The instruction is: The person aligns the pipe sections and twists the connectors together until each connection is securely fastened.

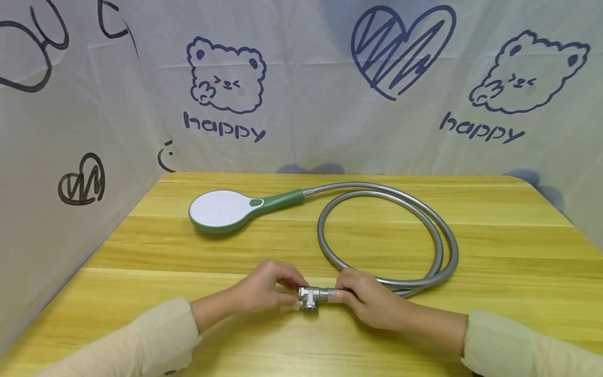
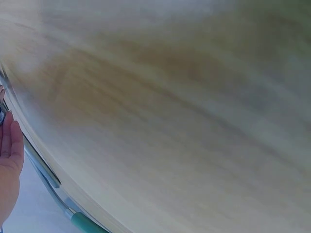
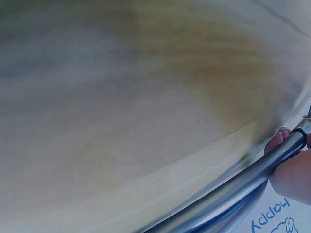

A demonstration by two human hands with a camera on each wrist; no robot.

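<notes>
A small chrome tee fitting (image 1: pixel 309 297) is held low over the front of the table, one of its ports facing down. My left hand (image 1: pixel 265 288) pinches it at its left end between thumb and fingers. From the right, my right hand (image 1: pixel 377 302) grips the metal end (image 1: pixel 332 295) of a grey shower hose (image 1: pixel 453 251), which lines up with the fitting and meets it. In the right wrist view the hose (image 3: pixel 262 167) runs between thumb and fingers. The left wrist view catches only part of my left hand (image 2: pixel 8 155) at its edge.
A green shower head (image 1: pixel 221 210) with a white face lies at the back left, its handle (image 1: pixel 282 201) joined to the hose's other end. Coiled hose covers the table's right middle. Behind the wooden table (image 1: pixel 155 251) hangs a printed white cloth (image 1: pixel 311 104).
</notes>
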